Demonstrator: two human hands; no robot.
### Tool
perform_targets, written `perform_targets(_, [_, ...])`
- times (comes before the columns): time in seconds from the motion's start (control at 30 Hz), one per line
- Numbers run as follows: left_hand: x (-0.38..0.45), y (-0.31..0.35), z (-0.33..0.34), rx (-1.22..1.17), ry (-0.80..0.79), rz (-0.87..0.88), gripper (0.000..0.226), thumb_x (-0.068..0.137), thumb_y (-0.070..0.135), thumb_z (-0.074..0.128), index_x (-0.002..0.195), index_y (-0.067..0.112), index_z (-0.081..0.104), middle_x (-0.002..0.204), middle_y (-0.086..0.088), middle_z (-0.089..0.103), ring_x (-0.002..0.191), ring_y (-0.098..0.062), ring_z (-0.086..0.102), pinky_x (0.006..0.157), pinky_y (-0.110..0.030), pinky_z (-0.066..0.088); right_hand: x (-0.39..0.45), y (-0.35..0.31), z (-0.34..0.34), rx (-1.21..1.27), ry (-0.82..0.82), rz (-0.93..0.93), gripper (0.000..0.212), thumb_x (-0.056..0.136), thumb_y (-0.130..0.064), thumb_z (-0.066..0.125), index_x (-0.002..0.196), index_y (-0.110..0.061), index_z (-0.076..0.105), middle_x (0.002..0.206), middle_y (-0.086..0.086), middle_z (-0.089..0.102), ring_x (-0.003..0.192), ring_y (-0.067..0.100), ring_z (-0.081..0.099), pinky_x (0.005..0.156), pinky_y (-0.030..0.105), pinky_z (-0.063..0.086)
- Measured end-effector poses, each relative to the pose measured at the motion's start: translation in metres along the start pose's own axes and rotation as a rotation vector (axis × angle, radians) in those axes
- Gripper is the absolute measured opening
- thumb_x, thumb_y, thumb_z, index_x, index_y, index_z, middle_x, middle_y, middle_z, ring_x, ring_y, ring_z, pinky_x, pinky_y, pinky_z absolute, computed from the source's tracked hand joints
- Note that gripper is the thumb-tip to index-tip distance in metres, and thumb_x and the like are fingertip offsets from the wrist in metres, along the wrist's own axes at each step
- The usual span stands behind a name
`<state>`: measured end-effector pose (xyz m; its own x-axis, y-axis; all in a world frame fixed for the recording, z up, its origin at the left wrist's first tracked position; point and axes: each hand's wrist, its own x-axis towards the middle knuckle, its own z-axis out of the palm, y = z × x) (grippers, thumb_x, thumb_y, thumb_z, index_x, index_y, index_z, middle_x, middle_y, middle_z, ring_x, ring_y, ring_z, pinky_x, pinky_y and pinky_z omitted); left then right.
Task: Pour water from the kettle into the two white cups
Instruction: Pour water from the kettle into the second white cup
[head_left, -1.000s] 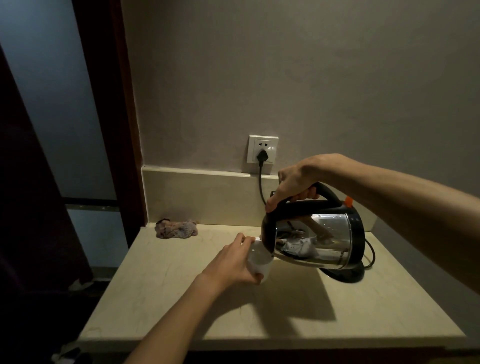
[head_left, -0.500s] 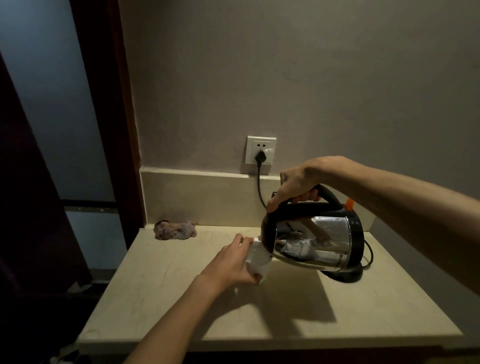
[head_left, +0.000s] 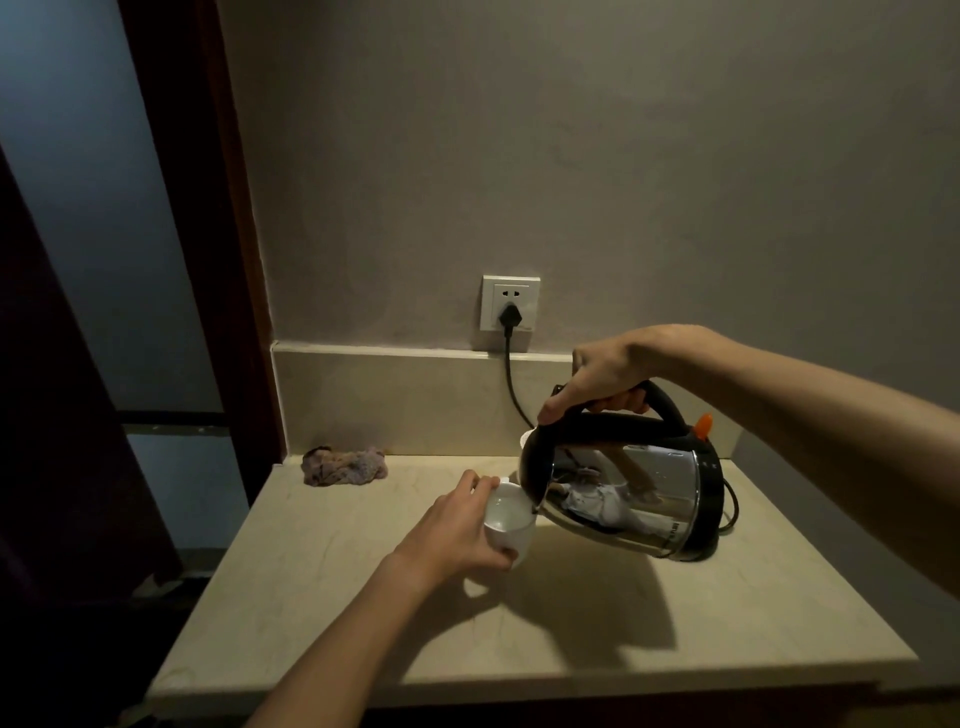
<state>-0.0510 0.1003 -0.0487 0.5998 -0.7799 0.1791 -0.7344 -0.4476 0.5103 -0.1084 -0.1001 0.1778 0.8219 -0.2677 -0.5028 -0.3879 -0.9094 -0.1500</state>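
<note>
Kettle (head_left: 623, 493) hangs tilted above the counter (head_left: 571, 649), spout over the white cup (head_left: 511, 525), with the right hand (head_left: 597, 379) curled round its black handle. Pouring well probably means keeping the tilt shallow and stopping before the rim. The left hand (head_left: 452, 535) wraps the cup's near side, fingers (head_left: 480, 483) beside the stream. A second cup (head_left: 525, 439) peeks behind the kettle.
</note>
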Motion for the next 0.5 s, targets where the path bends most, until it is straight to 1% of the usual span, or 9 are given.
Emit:
perform_targets(0.17, [0.001,-0.002,0.001,0.016,-0.006,-0.002,0.100,0.065,0.057,0.080,0.147,0.019,0.037,0.127,0.003,0.044,0.113,-0.024,0.057,0.095,-0.039,0.051,-0.007,0.016,0.005,0.068,0.025,-0.016,0.048,0.082,-0.063,0.068,0.074,-0.016,0.066,0.056,-0.002,0.049,0.045,0.012,0.044,0.047,0.023,0.039])
perform_targets(0.3, [0.001,-0.002,0.001,0.014,-0.003,0.002,0.099,0.067,0.057,0.080,0.147,0.020,0.037,0.128,0.003,0.045,0.113,-0.022,0.056,0.096,-0.037,0.051,-0.014,0.032,0.013,0.148,0.059,-0.056,0.048,0.083,-0.062,0.068,0.070,-0.015,0.065,0.053,-0.003,0.048,0.043,0.012,0.043,0.046,0.022,0.039])
perform_targets(0.5, [0.001,-0.003,0.001,0.026,-0.012,0.012,0.098,0.067,0.061,0.078,0.147,0.022,0.037,0.128,0.003,0.045,0.112,-0.020,0.055,0.094,-0.033,0.050,-0.021,0.062,0.031,0.321,0.178,-0.122,0.052,0.082,-0.063,0.067,0.070,-0.013,0.068,0.051,-0.003,0.047,0.044,0.011,0.042,0.045,0.021,0.038])
